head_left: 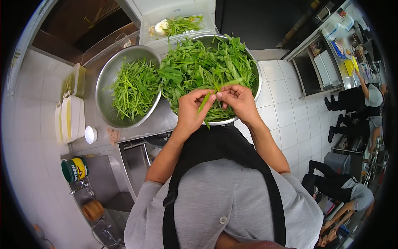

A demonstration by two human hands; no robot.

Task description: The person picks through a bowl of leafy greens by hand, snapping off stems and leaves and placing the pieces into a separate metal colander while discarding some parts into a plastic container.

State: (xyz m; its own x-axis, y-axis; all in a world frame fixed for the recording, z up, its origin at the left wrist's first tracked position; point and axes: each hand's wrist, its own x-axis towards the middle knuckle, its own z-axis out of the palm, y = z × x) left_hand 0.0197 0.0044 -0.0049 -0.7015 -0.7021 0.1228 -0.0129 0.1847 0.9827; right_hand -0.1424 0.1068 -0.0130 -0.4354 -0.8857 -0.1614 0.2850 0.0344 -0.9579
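Both hands meet over the near part of a large metal bowl (258,79) heaped with leafy greens (195,62). My left hand (194,108) pinches a green stem (204,103) that hangs down past the thumb. Fingers pressed together, my right hand (238,101) grips a green stem (231,82) that points up to the right; the fingertips of the two hands nearly touch. To the left, a second metal bowl (101,83) holds thinner green stems (134,89).
Behind the bowls is a clear plastic tub (149,38) with greens and something white. A small white cup (91,135) and a white container (70,120) stand at left, above a sink (103,178). Several people in dark trousers are at the far right.
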